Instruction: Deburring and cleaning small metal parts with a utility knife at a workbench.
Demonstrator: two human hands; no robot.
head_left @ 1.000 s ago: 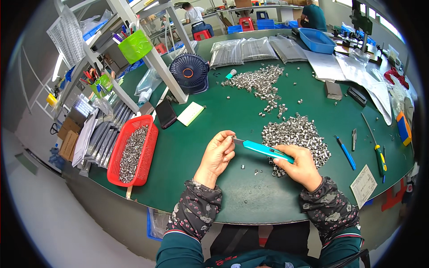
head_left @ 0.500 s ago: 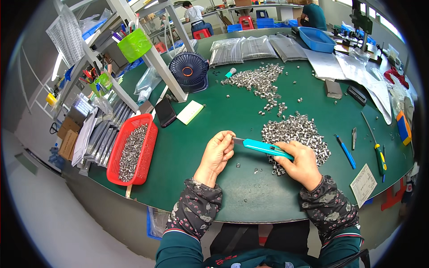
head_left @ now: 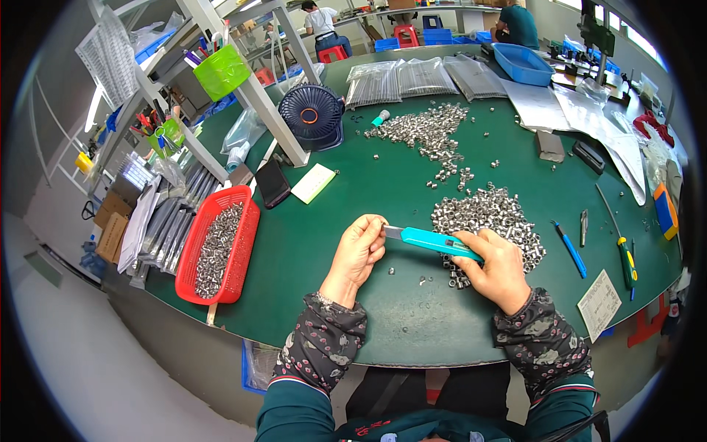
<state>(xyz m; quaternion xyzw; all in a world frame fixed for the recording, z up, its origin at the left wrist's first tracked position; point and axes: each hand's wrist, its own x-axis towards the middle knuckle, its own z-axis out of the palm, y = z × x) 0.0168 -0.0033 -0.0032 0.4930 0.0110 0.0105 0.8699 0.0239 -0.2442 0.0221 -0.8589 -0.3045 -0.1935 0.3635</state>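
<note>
My right hand (head_left: 495,267) is closed around the turquoise handle of a utility knife (head_left: 431,241), over a heap of small metal rings (head_left: 508,228). The knife's bare blade points left and reaches the fingertips of my left hand (head_left: 356,254). Thumb and forefinger of that left hand are pinched together at the blade's tip. Whatever sits between them is tiny and mostly hidden. A few loose rings lie on the green table (head_left: 368,317) below the knife.
A red basket (head_left: 254,243) of metal pieces stands at the left, near a phone (head_left: 273,184), a yellow notepad (head_left: 314,183) and a fan (head_left: 311,118). Farther back spreads a second heap of rings (head_left: 427,132). Right of me lie a blue-handled tool (head_left: 571,252) and a screwdriver (head_left: 627,261).
Hardly anything differs. The knife and right hand have shifted very slightly up and left; the left hand keeps its pinch at the blade tip.
</note>
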